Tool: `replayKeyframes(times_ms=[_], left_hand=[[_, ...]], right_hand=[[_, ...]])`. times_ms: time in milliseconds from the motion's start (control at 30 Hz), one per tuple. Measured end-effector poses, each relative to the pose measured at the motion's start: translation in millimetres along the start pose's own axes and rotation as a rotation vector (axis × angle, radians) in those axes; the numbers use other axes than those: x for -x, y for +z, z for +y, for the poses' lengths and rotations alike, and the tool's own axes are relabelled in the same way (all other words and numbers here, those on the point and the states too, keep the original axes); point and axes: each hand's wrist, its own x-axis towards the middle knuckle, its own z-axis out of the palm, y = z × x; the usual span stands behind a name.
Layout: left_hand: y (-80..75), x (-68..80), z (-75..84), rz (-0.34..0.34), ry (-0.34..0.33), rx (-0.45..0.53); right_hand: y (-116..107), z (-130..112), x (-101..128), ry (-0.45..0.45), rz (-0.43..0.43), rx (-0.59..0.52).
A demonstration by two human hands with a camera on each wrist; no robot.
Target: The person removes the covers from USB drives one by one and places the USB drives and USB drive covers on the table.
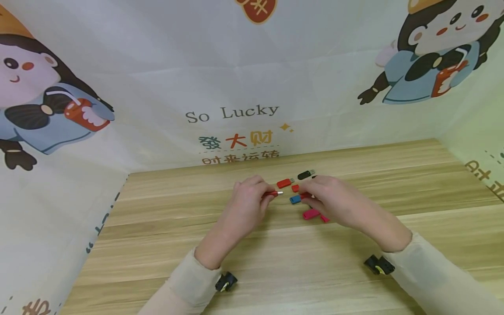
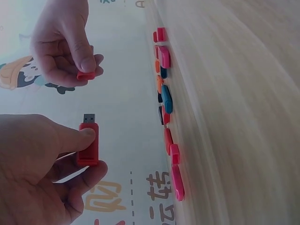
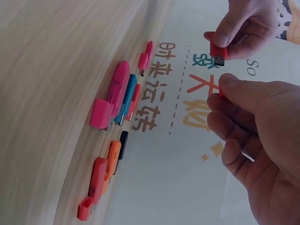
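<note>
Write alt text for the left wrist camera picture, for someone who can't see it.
The left hand holds a red USB stick with its metal plug bare, while the right hand pinches a small red cap a little apart from it. More sticks and caps, red, pink, blue and orange, lie in a loose row on the wooden table.

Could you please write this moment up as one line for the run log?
left hand: holds red USB stick, plug bare | right hand: pinches red cap | cap off, apart from stick | other sticks on wooden table

Red cap [image 3: 220,93] mostly hidden by fingers
</note>
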Motion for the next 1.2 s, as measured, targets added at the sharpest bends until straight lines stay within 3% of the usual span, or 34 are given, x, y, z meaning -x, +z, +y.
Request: replayKeyframes(times_ms=[333, 600, 1200], left_hand=[[3.3, 0.4, -2.3, -0.021, -0.015, -0.002], [9.6, 2.1, -7.3, -0.036, -0.006, -0.033], [22.3, -5.1, -14.6, -0.234, -0.154, 0.064]], right_hand=[[-2, 2, 10, -0.006, -0.006, -0.017], [-3, 3, 18, -0.090, 0.055, -0.009], [-3, 2, 28, -0.093, 0.040, 0.002]])
